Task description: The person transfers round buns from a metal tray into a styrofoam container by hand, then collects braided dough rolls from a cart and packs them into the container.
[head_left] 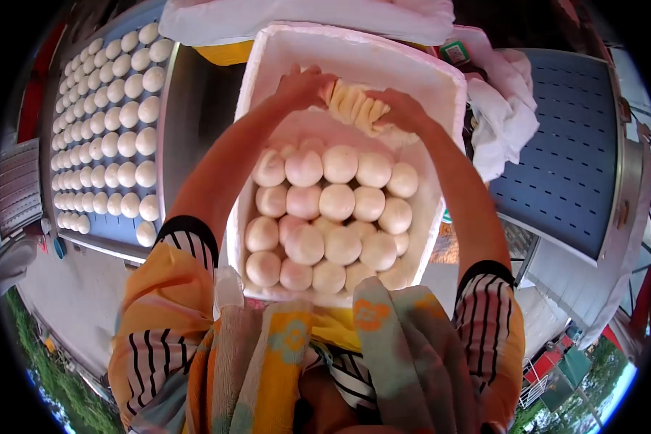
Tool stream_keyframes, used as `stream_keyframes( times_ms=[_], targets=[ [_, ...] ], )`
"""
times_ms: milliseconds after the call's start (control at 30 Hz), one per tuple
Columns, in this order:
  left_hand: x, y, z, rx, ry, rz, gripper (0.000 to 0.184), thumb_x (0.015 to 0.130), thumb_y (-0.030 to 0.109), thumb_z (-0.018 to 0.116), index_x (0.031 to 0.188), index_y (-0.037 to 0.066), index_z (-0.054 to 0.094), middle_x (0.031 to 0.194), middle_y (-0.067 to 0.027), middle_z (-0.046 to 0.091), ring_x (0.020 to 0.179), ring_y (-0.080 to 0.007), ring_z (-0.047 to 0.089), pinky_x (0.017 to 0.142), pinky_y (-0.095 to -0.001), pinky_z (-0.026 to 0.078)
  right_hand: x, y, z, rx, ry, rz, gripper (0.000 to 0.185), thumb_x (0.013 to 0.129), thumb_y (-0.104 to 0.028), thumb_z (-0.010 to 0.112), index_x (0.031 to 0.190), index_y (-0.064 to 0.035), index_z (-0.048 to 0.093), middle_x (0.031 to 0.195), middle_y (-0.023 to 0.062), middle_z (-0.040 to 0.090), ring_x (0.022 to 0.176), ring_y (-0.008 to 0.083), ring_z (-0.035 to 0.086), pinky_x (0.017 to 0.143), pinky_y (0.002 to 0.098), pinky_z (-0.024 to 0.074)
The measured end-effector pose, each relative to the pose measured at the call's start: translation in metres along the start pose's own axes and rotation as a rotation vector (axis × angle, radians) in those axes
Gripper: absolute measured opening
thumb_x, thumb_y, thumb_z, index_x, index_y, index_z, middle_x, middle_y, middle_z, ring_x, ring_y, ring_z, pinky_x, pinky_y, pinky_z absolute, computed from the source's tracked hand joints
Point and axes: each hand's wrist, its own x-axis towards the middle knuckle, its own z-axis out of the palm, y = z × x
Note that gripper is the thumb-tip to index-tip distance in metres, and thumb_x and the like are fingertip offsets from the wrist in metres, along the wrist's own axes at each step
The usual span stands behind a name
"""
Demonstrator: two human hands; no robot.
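Note:
Over the far end of a white foam box, my two hands hold a pale yellow, ridged bundle between them, which looks like steamed rolls pressed side by side. My left hand is closed around its left end. At the right end, my right hand grips with fingers partly hidden behind it. Nearer to me in the box lie several round white buns, stacked in rows and touching one another. A thin haze, like steam, hangs below the hands.
To the left, a perforated tray bears many rows of similar buns. A blue-grey slotted tray stands on the right. White cloth bunches beside the box, and a padded white cover lies along its far edge.

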Motion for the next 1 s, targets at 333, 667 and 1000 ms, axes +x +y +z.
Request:
stream_keyframes(
  times_ms=[333,667,1000],
  targets=[
    [0.062,-0.023,0.094,0.099,0.032,-0.144,0.068,0.073,0.028,0.081,0.135,0.035,0.054,0.144,0.0049,0.042,0.127,-0.0361,0.038,0.093,-0.0548,0.045,0.063,0.087,0.088,-0.526,0.284,0.012,0.073,0.075,-0.023,0.073,0.141,-0.0414,0.049,0.126,0.0015,0.056,0.119,0.0255,0.052,0.092,0.0557,0.0434],
    [0.033,-0.005,0.085,0.403,0.082,-0.018,0.055,0.079,0.026,0.074,0.131,0.019,0.058,0.148,-0.0089,0.042,0.135,-0.0381,0.037,0.098,-0.0569,0.042,0.051,0.073,0.089,-0.576,0.524,0.227,0.048,0.077,-0.025,0.072,0.124,-0.021,0.064,0.124,0.0051,0.059,0.112,0.0283,0.056,0.094,0.0536,0.045],
    [0.037,-0.053,0.106,0.173,-0.487,-0.318,0.038,0.082,0.026,0.072,0.117,0.012,0.067,0.128,-0.016,0.059,0.121,-0.0311,0.053,0.095,-0.0477,0.043,0.029,0.07,0.087,-0.148,0.022,0.381,0.049,0.078,-0.037,0.079,0.111,-0.0009,0.07,0.104,0.0196,0.072,0.094,0.0269,0.069,0.08,0.0389,0.0552]
  ],
)
